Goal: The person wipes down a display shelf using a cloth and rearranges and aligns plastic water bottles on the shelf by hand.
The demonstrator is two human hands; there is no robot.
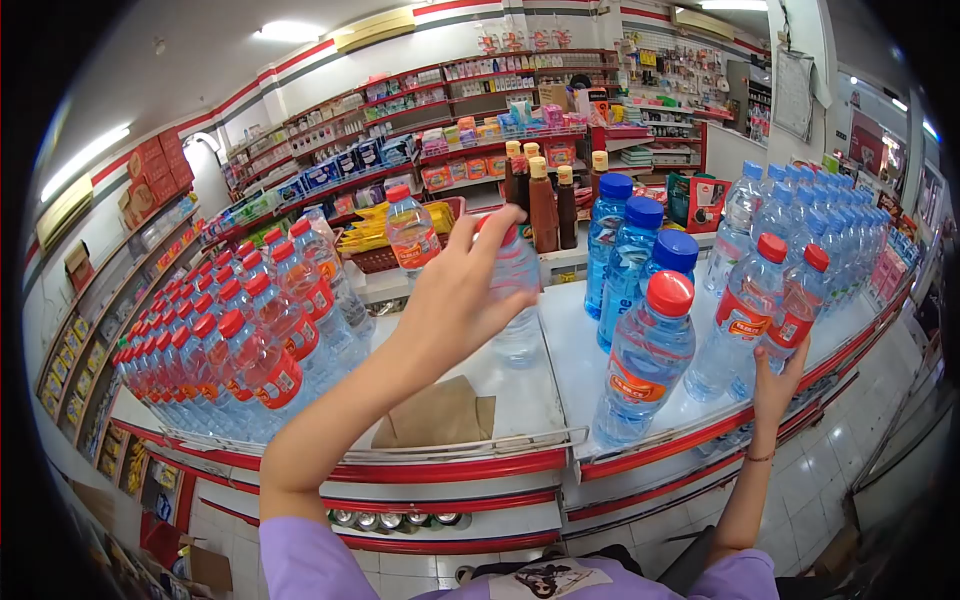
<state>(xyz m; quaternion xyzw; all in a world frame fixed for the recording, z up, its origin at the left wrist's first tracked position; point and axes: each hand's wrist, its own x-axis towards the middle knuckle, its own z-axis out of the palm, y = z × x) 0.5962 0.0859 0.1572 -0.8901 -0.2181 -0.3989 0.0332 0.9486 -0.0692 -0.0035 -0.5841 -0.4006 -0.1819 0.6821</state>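
My left hand (450, 285) is at the upper part of a clear water bottle (518, 335) with a red cap, fingers curled near the cap and thumb along its side. That bottle is slightly blurred. At the right, my right hand (780, 385) grips the lower part of a smaller red-capped water bottle (797, 310) with a red label. Beside it stands a larger red-capped bottle (748, 310). A large bottle with an orange label (640, 375) is nearer the shelf edge. Blue-capped bottles (628, 265) stand behind it.
Packed rows of red-capped bottles (215, 350) fill the left side. Blue-capped clear bottles (835, 235) crowd the right. A flat brown cardboard piece (437, 412) lies on the white shelf top. Sauce bottles (541, 205) and a basket of yellow packets (385, 228) stand behind.
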